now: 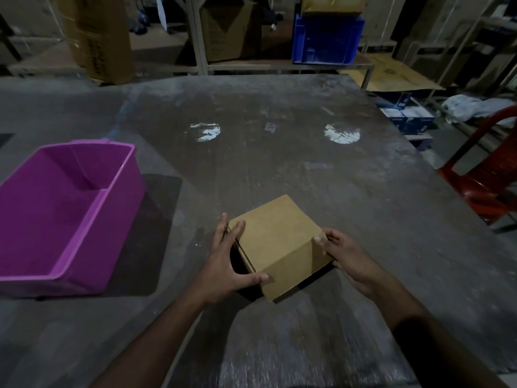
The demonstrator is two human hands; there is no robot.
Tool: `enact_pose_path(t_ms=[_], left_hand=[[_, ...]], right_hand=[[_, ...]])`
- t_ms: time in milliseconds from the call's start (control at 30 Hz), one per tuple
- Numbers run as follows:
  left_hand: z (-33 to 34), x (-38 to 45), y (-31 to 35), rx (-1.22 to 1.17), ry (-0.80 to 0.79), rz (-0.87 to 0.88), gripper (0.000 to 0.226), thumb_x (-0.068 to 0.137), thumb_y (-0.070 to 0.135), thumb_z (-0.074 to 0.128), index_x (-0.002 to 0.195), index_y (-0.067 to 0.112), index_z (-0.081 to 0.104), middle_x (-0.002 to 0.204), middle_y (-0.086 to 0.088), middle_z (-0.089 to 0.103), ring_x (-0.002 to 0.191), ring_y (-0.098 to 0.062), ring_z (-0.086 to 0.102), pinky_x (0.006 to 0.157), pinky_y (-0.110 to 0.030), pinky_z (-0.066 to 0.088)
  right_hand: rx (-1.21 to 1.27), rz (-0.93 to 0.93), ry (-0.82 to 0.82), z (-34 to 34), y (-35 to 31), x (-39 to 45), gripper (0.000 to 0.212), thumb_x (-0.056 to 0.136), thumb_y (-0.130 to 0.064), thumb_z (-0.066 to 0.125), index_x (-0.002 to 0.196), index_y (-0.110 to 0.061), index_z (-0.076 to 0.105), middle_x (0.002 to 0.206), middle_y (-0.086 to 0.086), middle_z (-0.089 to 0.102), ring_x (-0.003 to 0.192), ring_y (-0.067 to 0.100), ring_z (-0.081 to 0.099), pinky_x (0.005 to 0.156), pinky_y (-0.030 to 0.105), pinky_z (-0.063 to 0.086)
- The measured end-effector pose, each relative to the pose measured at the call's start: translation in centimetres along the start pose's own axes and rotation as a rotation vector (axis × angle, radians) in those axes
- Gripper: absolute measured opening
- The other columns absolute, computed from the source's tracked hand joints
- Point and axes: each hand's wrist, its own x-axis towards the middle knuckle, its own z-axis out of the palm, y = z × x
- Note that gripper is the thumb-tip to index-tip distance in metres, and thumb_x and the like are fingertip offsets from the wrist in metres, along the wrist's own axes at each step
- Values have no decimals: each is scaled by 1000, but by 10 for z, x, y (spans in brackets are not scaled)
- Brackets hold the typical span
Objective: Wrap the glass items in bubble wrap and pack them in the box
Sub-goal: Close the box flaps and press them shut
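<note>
- The left hand presses flat on the left side of the box, fingers spread wide and thumb hooked on the near corner, so it is holding the box.
- The right hand holds the right side of that box, fingers curled on its wall.
- The table is the biggest thing here. It is grey, scuffed and shiny in spots. There is one table.
- The purple tub sits to the left, well apart from the box. It looks empty. There is one tub.
- The red chair stands off the right edge of the table. I see one chair.
- The blue crate sits on the far shelf. One crate.
- The box is brown card, near the front of the table, between the two hands. Its top looks shut, but its left side shows a dark gap. I count one box here.
- I count no glass things and no bubble wrap out on the table. I cannot tell what is in the box.
- What could go wrong: if there is glass inside, I think a tilt toward that open gap could let it slide out and break.
- The box could also slip, since only fingertips grip the right side.
</note>
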Motion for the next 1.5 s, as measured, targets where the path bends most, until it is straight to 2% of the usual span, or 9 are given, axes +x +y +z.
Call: enact_pose_path(t_ms=[233,467,600,733,800,1100,1267,1400,1500], left_hand=[[-3,1,0,-12,-28,-13,138,50,76,85,161,37,15,162,27,-27,149,5,-16,120,-30,6],[-2,2,-3,5,-29,-10,136,53,72,87,161,37,14,161,27,-27,148,6,-16,119,-30,7],[-3,2,-3,-4,-35,-10,135,54,70,88,161,38,13,160,29,-29,149,5,-17,119,-31,7],[-2,2,-4,-17,-29,-6,135,53,71,87,161,39,14,161,28,-28,149,4,-16,120,-32,7],[-2,2,-5,-14,-30,0,136,51,75,86,161,39,14,161,28,-28,149,5,-16,120,-32,7],[-1,4,-6,12,-24,18,137,47,82,82,159,45,14,160,31,-27,147,11,-16,119,-32,8],[0,2,-4,43,-45,21,145,43,76,88,159,45,7,158,30,-33,146,9,-22,118,-33,6],[1,3,-2,67,-47,16,146,45,69,90,160,42,5,157,30,-35,144,10,-24,118,-32,5],[1,4,-3,81,-47,16,144,49,67,90,161,41,4,157,29,-34,147,5,-21,118,-33,6]], right_hand=[[-32,-7,73,-1,2,-6,25,93,-29,69,108,-10,72,95,2,78,78,7,70,66,20,51],[-174,-21,157,-3,13,-10,65,61,-77,76,91,-20,79,91,3,79,92,27,74,88,45,55],[-46,-70,268,6,19,-9,54,66,-53,83,98,-11,75,97,9,78,89,20,71,93,47,54],[110,-78,355,11,25,-12,31,82,-17,80,106,-2,69,101,13,75,85,17,65,71,18,53],[187,-75,393,13,30,-13,28,83,-11,79,108,0,71,100,13,76,79,14,67,64,15,53],[343,-29,395,22,45,-9,53,66,-27,84,113,-6,74,106,11,77,103,29,72,95,41,56],[295,-74,289,19,47,-10,41,86,-22,74,125,-9,68,115,4,75,108,18,71,86,27,56],[112,-83,186,-3,41,-9,38,91,-18,71,128,-16,67,119,2,74,115,18,67,98,34,53],[-6,-118,31,-16,28,-8,40,95,-8,66,132,-21,63,122,-10,70,113,-2,64,89,15,51]])
